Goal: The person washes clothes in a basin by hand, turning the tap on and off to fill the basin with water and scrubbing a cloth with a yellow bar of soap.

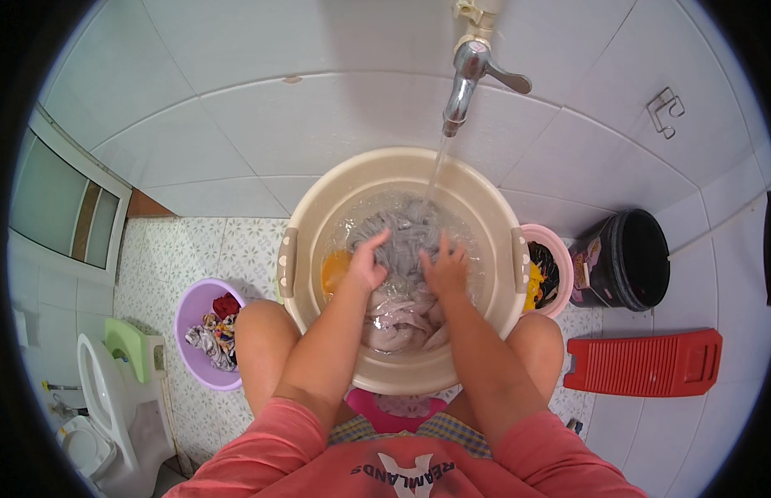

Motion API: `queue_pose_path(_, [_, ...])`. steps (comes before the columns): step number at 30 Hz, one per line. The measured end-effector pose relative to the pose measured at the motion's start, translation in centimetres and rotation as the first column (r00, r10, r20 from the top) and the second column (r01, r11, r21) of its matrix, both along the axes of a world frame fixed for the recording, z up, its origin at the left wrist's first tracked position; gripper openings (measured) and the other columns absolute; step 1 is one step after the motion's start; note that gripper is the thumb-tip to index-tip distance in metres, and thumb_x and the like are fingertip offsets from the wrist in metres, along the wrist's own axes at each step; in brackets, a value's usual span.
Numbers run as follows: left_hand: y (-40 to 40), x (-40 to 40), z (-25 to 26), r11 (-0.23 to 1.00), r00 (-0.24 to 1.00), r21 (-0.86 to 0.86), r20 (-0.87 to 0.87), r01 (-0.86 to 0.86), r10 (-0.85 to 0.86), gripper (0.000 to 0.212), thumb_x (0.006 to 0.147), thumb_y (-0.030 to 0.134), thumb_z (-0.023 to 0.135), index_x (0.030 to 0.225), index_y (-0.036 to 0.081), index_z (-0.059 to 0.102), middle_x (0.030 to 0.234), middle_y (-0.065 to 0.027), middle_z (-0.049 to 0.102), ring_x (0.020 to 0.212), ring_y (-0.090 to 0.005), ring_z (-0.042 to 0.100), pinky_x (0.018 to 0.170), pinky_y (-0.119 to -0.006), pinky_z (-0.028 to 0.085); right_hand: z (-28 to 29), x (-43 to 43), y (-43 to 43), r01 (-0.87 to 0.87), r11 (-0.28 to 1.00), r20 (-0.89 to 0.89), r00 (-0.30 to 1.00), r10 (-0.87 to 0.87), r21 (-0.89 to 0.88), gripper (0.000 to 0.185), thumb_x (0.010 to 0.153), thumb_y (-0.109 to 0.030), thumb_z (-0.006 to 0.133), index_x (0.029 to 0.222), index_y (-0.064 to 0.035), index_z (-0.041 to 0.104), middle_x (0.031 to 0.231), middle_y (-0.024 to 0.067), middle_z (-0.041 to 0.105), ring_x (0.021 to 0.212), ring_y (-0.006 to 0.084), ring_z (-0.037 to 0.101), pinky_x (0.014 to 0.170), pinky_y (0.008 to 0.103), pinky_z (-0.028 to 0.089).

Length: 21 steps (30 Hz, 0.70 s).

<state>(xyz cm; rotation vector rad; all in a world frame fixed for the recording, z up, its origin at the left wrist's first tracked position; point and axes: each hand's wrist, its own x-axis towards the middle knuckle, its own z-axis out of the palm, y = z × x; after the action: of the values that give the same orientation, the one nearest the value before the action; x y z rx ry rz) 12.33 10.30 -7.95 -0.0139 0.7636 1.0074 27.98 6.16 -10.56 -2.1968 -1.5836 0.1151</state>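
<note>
A large beige plastic basin holds water with a bunched grey cloth and a pale pinkish cloth in it. My left hand is at the left side of the grey cloth, fingers spread and partly in the water. At its right side my right hand touches the cloth, slightly blurred, with its fingers apart. An orange object lies in the water left of my left hand. From a chrome faucet on the wall, water runs into the basin's far part.
A purple basin of clothes stands at left, near a white toilet and a green plastic stool. At right are a pink basin with black and yellow cloth, a black bucket and a red washboard.
</note>
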Motion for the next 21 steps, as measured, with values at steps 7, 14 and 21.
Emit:
queue_pose_path(7, [-2.3,0.9,0.0,0.773,-0.395,-0.257,-0.919,0.580,-0.009,0.036,0.068,0.024,0.067,0.088,-0.007,0.062,0.092,-0.0272,0.060,0.090,-0.0386,0.058,0.083,-0.040,0.046,0.5,2.4,0.8,-0.063,0.939,-0.127,0.992,0.021,-0.338,0.062,0.072,-0.019,0.062,0.128,-0.0097,0.037,0.110,0.0228,0.047,0.097,0.0397,0.051,0.085,0.0450,0.041])
queue_pose_path(14, [-1.0,2.4,2.1,0.971,0.943,-0.044,-0.230,0.235,-0.239,0.042,0.077,0.032,0.064,0.107,0.004,0.057,0.097,-0.0098,0.063,0.086,-0.0236,0.060,0.077,-0.035,0.048,-4.8,0.1,0.5,-0.110,0.983,-0.364,0.930,0.050,-0.145,0.038,0.072,-0.016,0.056,0.107,-0.0030,0.045,0.100,0.0251,0.056,0.088,0.0428,0.054,0.078,0.0482,0.042])
queue_pose_path(21, [0.2,-0.4,-3.5,0.966,0.971,0.130,0.048,0.225,-0.232,0.036,0.084,0.033,0.054,0.103,0.003,0.057,0.098,-0.0113,0.061,0.084,-0.0251,0.059,0.077,-0.037,0.049,5.9,-6.4,-1.6,-0.536,0.836,-0.528,0.679,0.510,0.120,0.022,0.081,-0.023,0.048,0.095,-0.0062,0.045,0.077,0.0261,0.058,0.071,0.0466,0.055,0.068,0.0515,0.041])
